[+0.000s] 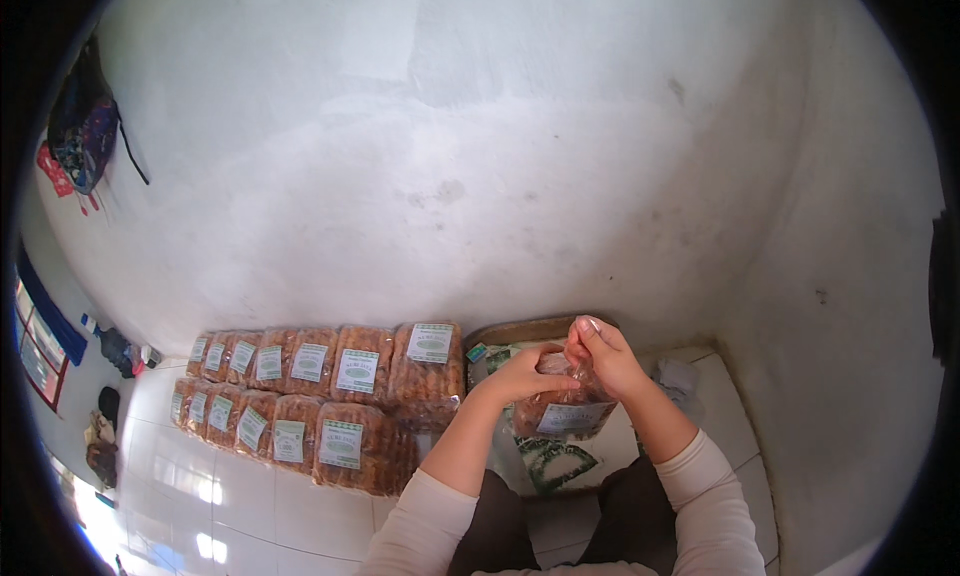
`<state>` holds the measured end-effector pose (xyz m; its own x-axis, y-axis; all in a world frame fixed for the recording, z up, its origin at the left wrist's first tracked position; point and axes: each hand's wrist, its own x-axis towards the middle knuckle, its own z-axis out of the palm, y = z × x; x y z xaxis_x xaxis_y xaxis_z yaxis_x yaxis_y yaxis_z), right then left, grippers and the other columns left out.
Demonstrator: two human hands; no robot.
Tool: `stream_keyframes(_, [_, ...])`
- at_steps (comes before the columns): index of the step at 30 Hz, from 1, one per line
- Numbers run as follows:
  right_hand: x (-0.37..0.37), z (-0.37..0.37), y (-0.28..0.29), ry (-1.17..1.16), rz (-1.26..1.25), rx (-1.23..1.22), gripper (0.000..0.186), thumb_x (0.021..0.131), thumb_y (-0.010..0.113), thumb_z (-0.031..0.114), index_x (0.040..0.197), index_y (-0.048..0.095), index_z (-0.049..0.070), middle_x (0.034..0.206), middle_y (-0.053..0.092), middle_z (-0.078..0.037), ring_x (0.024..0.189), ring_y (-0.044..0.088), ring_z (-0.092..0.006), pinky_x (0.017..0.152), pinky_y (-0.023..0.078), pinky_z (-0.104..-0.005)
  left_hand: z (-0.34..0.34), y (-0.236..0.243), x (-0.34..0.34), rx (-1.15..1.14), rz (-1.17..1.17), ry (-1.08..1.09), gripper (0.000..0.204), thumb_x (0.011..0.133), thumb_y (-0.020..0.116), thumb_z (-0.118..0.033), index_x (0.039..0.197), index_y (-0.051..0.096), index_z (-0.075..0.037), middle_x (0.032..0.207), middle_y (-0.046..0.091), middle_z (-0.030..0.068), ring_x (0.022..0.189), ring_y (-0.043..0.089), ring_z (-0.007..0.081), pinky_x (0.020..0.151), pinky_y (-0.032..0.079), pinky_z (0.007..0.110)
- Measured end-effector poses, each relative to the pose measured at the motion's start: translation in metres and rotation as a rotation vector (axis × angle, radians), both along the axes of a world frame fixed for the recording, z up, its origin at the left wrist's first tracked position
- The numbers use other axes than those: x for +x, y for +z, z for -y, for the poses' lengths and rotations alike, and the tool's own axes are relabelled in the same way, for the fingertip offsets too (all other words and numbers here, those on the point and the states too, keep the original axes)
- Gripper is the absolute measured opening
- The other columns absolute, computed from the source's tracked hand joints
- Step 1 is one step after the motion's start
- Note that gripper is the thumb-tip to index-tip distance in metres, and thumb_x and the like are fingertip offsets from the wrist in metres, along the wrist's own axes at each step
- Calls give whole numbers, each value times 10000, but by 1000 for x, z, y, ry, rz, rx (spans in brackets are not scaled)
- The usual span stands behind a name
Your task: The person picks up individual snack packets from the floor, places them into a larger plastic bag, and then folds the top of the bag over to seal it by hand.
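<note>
Between my hands is a clear plastic bag of brown snack pieces [562,416] with a pale label on its front. My left hand [530,376] is closed round the bag's upper left side, its thumb lying across the plastic. Higher up, my right hand [607,358] is closed on the gathered top of the same bag, fingers pinched together. The bag is held over a leaf-patterned white surface [620,456] with a brown rim, in front of my knees. A small teal packet [476,353] lies at its left edge.
Two rows of filled, labelled snack bags [340,446] stand on the white tiled floor [240,476] to my left, against the wall [420,196]. Clear crumpled plastic [682,381] lies right of my right hand. Bags [85,136] hang at the far left.
</note>
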<state>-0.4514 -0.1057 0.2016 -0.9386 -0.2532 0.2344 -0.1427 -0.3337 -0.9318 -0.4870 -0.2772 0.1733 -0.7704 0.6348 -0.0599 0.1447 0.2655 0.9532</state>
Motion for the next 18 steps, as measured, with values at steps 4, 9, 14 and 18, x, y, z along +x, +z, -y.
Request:
stream_keyframes(4, [4,1,3,-102,-8,140,336,974,401,286,735,470,60,601,384,30,560,360,-66,521,344,-222,-9,7,7,20,-161,-22,633,641,803,-316,1119,544,6,1057,603,103,983,568,196,878,420,299])
stream_keyframes(9, [6,3,0,-216,-59,243,377,967,406,325,712,484,58,562,398,34,523,370,-50,484,318,-217,-15,30,21,1,-301,-63,617,617,815,-331,1069,570,10,972,632,126,915,600,208,832,448,315])
stream_keyframes(14, [8,7,1,-351,-111,294,395,959,417,343,699,483,53,553,414,21,529,403,-52,499,347,-216,-21,31,31,9,-296,-20,602,616,803,-300,1067,569,24,964,643,144,881,618,224,808,462,309])
stream_keyframes(18, [7,7,-5,-423,-129,310,395,958,421,336,695,484,48,550,424,12,522,429,-53,493,364,-222,-23,29,32,-24,-309,3,517,643,747,-232,1051,576,35,921,648,164,842,633,237,767,474,313])
